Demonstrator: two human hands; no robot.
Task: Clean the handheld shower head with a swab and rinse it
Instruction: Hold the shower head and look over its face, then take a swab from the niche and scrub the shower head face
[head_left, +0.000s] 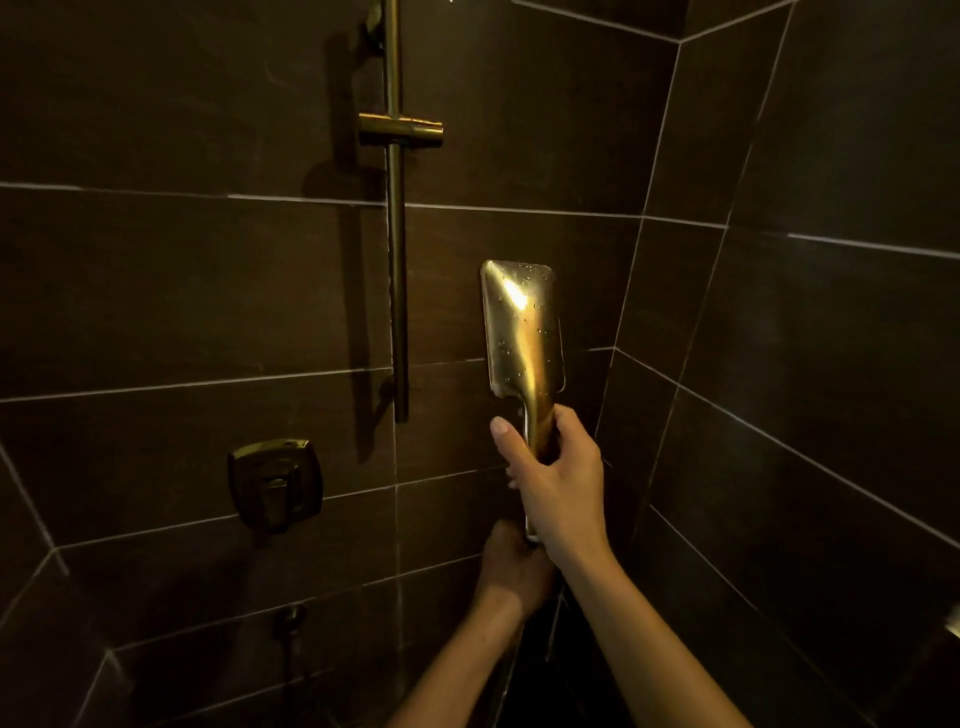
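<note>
Your right hand (558, 480) has its fingers wrapped tight round the handle of the shower head (523, 326), which stands upright just right of centre, its wet gold back toward you. Your left hand (511, 566) sits directly below, at 6 o'clock from the right one, fingers curled at the handle's lower end; what they grip is hidden. The rail (396, 260) stands at 10 o'clock from the head, the valve (274, 483) at 8 o'clock.

Your right hand (558, 480) wraps the handle of the wet, gold rectangular metal shower head (524, 332), held upright, back toward you. Your left hand (511, 566) grips just below, near the dark tiled wall (182, 291).
</note>
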